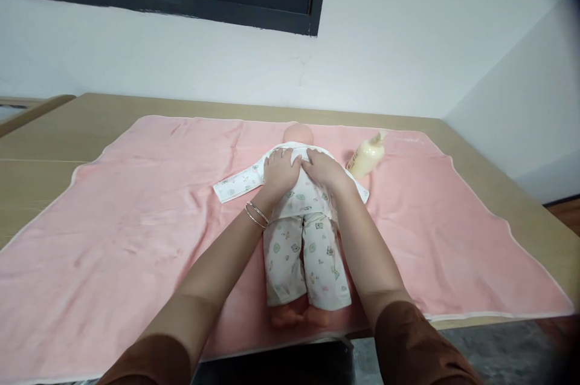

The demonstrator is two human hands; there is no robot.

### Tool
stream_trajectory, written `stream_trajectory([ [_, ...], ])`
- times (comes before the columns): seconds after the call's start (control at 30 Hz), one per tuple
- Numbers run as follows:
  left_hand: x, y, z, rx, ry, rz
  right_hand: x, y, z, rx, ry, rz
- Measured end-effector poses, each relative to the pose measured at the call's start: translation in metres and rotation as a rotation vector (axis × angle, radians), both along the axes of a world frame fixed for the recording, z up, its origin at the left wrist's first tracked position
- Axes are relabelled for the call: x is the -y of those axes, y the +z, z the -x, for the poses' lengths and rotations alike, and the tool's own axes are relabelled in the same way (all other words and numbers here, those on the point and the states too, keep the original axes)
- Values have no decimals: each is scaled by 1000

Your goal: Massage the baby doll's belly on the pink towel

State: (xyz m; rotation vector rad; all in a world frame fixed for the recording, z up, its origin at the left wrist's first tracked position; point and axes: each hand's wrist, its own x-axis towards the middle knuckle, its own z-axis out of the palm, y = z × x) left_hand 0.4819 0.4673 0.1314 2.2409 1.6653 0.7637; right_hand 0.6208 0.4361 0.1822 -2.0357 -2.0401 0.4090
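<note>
A baby doll (317, 197) in white printed pyjamas lies on a pink blanket (136, 234), its head toward the wall and its feet toward me. It seems to be face down, as only the smooth back of the head shows. My left hand (281, 170) rests flat on the left side of its upper back, fingers spread. On the right side, my right hand (324, 168) lies the same way, the two thumbs close together. Both palms press on the cloth of the top. One sleeve stretches out to the left; the other is partly hidden behind my right forearm.
A cream-coloured pump bottle (366, 157) lies tilted on the blanket, right of the doll. Beneath the blanket is a wooden table (113, 108), pushed against a white wall (226, 58). A dark window frame (181, 1) is above. The table's near edge is close to my body.
</note>
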Motion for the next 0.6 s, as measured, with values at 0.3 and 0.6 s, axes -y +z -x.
stream_trajectory([
  [0.3,-7,-10,1,715,173,-48,-17,-29,19,-235,70,-376],
  [0.6,-4,-14,-2,732,180,-113,-4,-20,29,-91,49,-449],
])
